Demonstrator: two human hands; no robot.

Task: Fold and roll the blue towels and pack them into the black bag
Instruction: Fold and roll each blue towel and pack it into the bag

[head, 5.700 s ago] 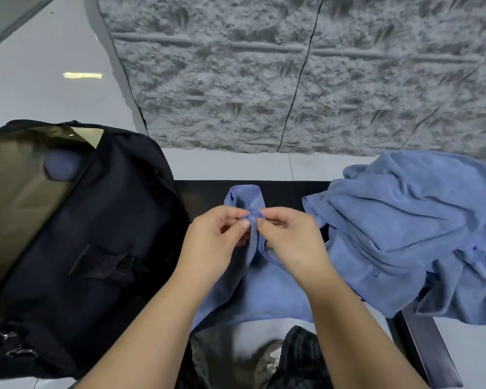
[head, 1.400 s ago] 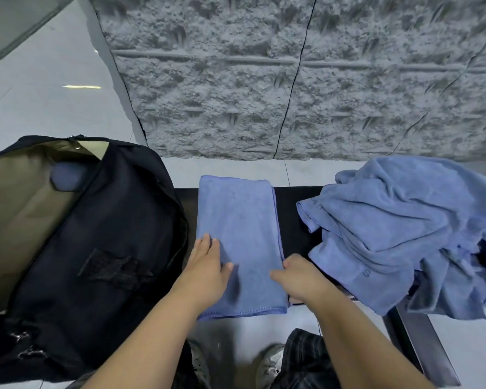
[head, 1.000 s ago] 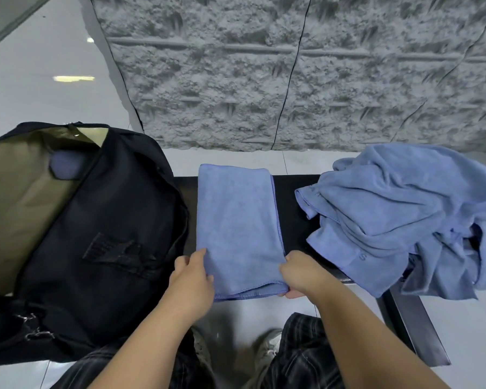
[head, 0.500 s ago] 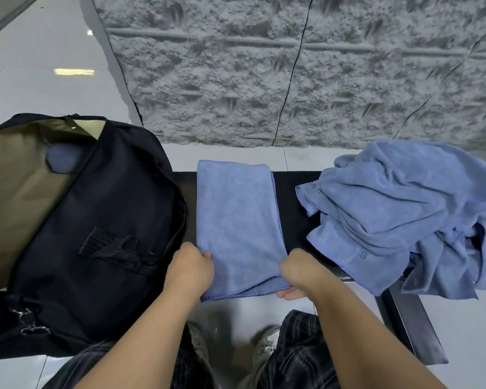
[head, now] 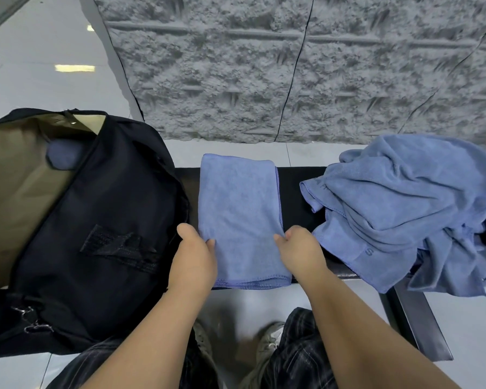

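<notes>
Hands (head: 192, 256) slid up folded towel (head: 240, 214); pile (head: 404, 209) marked "S".

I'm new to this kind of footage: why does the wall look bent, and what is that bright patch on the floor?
Head view: wide-angle lens bows the textured wall and its seams; the bright streak is lamp glare on glossy floor; folded towel is sharp, evenly lit, soft shadows only.
</notes>
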